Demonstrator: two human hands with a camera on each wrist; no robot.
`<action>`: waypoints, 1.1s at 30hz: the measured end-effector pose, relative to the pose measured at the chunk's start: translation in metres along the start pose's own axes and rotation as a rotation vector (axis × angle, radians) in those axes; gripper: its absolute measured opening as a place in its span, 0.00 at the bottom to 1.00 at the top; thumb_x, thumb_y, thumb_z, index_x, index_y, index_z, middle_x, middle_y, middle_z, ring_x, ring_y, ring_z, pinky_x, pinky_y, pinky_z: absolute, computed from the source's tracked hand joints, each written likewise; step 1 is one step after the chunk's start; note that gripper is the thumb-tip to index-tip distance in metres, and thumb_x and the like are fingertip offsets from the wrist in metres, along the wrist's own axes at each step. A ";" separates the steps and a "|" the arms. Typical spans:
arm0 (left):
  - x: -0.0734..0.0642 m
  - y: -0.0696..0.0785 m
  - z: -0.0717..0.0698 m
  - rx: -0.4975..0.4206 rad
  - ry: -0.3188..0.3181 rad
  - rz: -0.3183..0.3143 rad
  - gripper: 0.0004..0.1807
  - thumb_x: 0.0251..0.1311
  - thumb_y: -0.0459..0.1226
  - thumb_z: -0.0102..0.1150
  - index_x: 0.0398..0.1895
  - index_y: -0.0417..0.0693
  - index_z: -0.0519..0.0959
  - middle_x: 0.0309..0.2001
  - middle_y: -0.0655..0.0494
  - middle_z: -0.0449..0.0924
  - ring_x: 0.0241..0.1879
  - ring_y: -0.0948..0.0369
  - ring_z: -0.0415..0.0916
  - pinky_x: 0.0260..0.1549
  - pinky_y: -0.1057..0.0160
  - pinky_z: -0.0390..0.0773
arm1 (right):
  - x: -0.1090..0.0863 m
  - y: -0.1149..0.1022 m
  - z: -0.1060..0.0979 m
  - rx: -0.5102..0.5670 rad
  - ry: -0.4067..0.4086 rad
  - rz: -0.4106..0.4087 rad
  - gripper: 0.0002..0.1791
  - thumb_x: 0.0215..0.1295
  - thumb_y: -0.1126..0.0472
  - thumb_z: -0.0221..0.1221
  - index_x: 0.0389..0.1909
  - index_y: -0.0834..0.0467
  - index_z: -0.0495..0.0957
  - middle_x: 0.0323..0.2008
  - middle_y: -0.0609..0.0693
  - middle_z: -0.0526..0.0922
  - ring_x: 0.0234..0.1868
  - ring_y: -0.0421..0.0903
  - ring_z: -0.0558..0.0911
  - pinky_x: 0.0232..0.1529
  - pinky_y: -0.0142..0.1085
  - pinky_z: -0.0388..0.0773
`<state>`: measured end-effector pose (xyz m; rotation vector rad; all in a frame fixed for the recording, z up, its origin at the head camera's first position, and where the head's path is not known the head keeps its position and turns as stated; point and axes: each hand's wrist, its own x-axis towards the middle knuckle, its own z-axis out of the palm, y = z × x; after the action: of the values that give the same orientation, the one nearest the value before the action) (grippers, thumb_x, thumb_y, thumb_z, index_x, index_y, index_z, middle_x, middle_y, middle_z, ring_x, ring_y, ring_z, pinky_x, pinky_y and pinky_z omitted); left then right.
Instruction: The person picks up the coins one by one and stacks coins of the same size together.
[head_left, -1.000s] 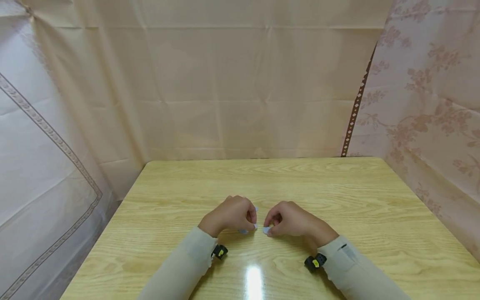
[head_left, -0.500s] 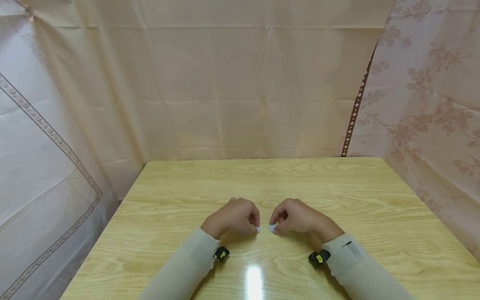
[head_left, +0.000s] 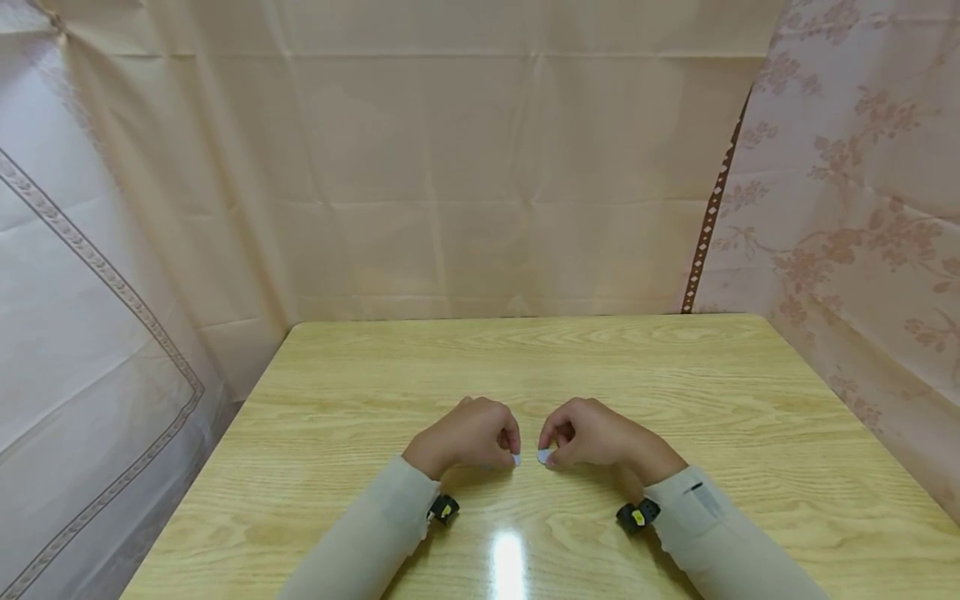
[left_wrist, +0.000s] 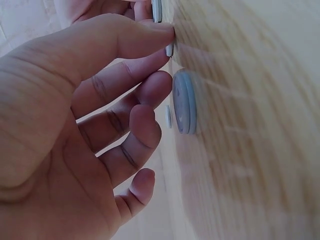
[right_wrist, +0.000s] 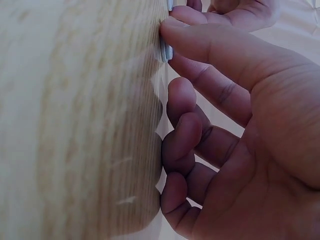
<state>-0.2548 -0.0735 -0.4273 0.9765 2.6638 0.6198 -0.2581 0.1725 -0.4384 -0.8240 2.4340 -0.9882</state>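
Note:
Near the middle of the table, my left hand (head_left: 467,435) pinches a small pale disc (head_left: 517,459) between thumb and forefinger, low at the tabletop. Facing it a short gap away, my right hand (head_left: 596,435) pinches another small pale disc (head_left: 543,456) the same way. Its edge looks layered in the right wrist view, where the pale disc (right_wrist: 167,52) sticks out under the thumb. Beside the left fingers, a larger blue-grey disc (left_wrist: 185,102) lies flat on the wood, with a smaller whitish disc (left_wrist: 168,116) beyond it. The left hand mostly hides these two in the head view.
The wood-grain table (head_left: 360,367) reaches back to a beige cloth (head_left: 480,183). Patterned cloths hang at the left and right sides. A bright light reflection (head_left: 508,567) shows near the front. Both wrists carry black camera straps.
Both hands shifted slightly right with their discs during the first half second, then stayed nearly still. The left hand now covers discs that showed beside it earlier.

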 end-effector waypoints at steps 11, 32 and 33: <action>0.001 -0.001 0.001 0.001 0.000 -0.014 0.07 0.54 0.37 0.75 0.27 0.62 0.86 0.27 0.77 0.81 0.32 0.72 0.77 0.68 0.39 0.62 | 0.000 0.000 0.000 0.006 -0.009 0.005 0.06 0.60 0.60 0.73 0.37 0.51 0.86 0.22 0.46 0.78 0.21 0.38 0.71 0.24 0.31 0.68; -0.002 -0.003 -0.002 -0.027 -0.007 -0.022 0.07 0.55 0.39 0.75 0.27 0.63 0.86 0.29 0.78 0.82 0.33 0.74 0.77 0.72 0.37 0.57 | 0.000 0.001 0.002 -0.001 -0.007 0.016 0.07 0.60 0.59 0.73 0.37 0.49 0.86 0.22 0.46 0.78 0.21 0.38 0.71 0.25 0.31 0.69; -0.002 -0.004 -0.002 -0.033 -0.009 -0.028 0.07 0.56 0.39 0.75 0.28 0.64 0.86 0.29 0.78 0.82 0.33 0.74 0.77 0.73 0.37 0.56 | 0.000 0.000 0.001 -0.002 -0.008 0.016 0.07 0.60 0.59 0.73 0.37 0.49 0.86 0.22 0.46 0.78 0.21 0.38 0.71 0.25 0.31 0.69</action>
<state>-0.2563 -0.0785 -0.4276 0.9294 2.6463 0.6495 -0.2574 0.1720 -0.4397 -0.8061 2.4318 -0.9753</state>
